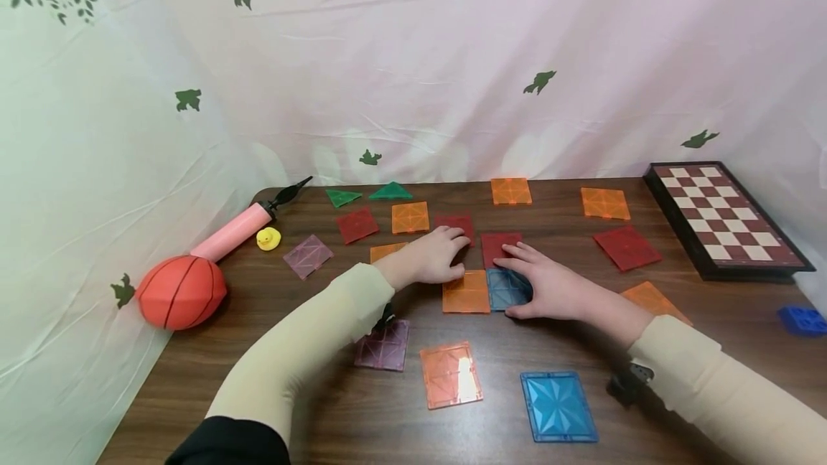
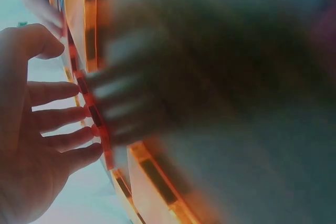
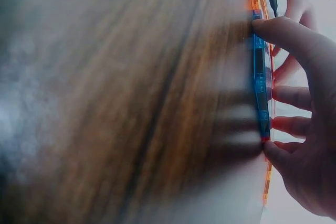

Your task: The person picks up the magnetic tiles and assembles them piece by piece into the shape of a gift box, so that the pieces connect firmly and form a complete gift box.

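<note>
In the head view my left hand (image 1: 431, 257) reaches over the table, fingertips on a red square magnetic tile (image 1: 454, 222), with its thumb above an orange square tile (image 1: 464, 298). The left wrist view has these fingers (image 2: 59, 121) stretched out to the red tile's edge (image 2: 94, 114). My right hand (image 1: 549, 284) spreads over a blue square tile (image 1: 504, 294), which lies flat against the orange tile's right side. Its thumb touches the blue tile's near edge (image 3: 259, 61), and its forward fingers reach onto a second red tile (image 1: 496, 242) just behind.
Several loose tiles lie around, among them a bright blue one (image 1: 559, 407) and a pale orange one (image 1: 451, 375) in front. At left are a red ball (image 1: 181, 293), a pink pump (image 1: 232, 232) and a yellow duck (image 1: 268, 239). A chessboard (image 1: 726, 217) stands at right.
</note>
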The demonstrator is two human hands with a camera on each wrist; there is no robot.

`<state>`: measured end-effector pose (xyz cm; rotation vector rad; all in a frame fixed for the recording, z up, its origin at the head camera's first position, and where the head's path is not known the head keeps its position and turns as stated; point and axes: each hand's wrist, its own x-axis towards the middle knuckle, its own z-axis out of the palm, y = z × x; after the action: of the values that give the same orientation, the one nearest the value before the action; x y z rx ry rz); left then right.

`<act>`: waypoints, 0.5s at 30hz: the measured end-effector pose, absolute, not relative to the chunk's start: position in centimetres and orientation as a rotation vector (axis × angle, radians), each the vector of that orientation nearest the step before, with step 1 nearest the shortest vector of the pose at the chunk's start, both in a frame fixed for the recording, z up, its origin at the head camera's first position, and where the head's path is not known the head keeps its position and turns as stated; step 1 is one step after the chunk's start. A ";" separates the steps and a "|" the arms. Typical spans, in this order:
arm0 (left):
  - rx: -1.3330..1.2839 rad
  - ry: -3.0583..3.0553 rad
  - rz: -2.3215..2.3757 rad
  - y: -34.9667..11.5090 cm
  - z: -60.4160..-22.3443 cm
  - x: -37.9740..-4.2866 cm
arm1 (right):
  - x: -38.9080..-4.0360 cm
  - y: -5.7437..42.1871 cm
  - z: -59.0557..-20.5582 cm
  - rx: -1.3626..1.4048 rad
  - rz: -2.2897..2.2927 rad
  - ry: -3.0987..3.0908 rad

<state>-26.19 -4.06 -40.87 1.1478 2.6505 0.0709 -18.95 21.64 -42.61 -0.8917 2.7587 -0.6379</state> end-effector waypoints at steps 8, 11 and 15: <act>1.215 2.597 0.072 -4.4 -40.7 -23.7 | -18.9 21.7 -42.5 -0.888 -0.635 2.760; 1.230 2.591 0.060 -4.4 -40.7 -23.0 | -18.9 21.7 -42.6 -0.890 -0.633 2.759; 1.253 2.592 0.040 -4.3 -40.8 -22.1 | -18.9 21.6 -42.6 -0.886 -0.640 2.757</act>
<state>-22.14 -4.34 -40.80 1.2525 2.5919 0.0397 -18.91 21.65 -42.62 -0.8856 2.7570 -0.6399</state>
